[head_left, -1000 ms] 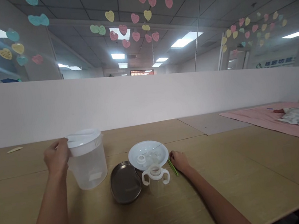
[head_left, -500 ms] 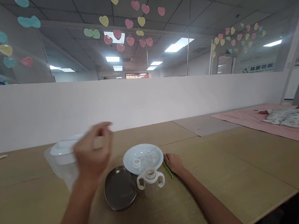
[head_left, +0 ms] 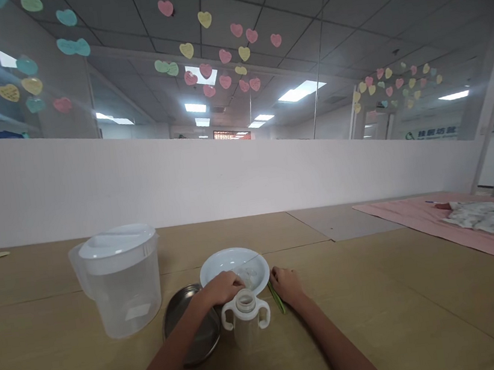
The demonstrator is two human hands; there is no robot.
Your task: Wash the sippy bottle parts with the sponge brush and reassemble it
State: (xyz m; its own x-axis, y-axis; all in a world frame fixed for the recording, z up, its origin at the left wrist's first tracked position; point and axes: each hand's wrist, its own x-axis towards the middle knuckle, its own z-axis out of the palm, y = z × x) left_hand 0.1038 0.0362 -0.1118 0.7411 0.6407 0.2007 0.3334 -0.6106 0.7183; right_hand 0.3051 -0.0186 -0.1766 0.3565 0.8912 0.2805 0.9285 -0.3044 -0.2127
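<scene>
**A:** What's being held by the left grip (head_left: 224, 287)?

**B:** Can't be told, tbh. It's been put at the near left edge of the white bowl (head_left: 220, 260), but the fingertips are hidden, so whether anything is pinched there can't be seen. Some clear pieces (head_left: 250, 274) are held in the bowl, just right of that grip.

**A:** And the two-handled bottle (head_left: 246, 318)?

**B:** Stood upright on the worktop (head_left: 366, 327), mouth uncovered, just right of the left grip and a bit nearer the camera.

**A:** Right grip (head_left: 286, 285) doing anything?

**B:** It's rested beside the bowl's right rim, fingers curled. A green tool (head_left: 277, 300) is laid right by it, on the near left side; whether it's being grasped can't be made out.

**A:** Rest of the stuff?

**B:** A metal tray (head_left: 207, 336) is partly covered by the left forearm (head_left: 173, 352), nearer than the left grip. A lidded pitcher (head_left: 126, 286) is set well left of that grip, its handle pointed away. Far right of the right grip, a pink cloth (head_left: 402, 222) is spread, with a patterned cloth (head_left: 483, 217) laid on it.
</scene>
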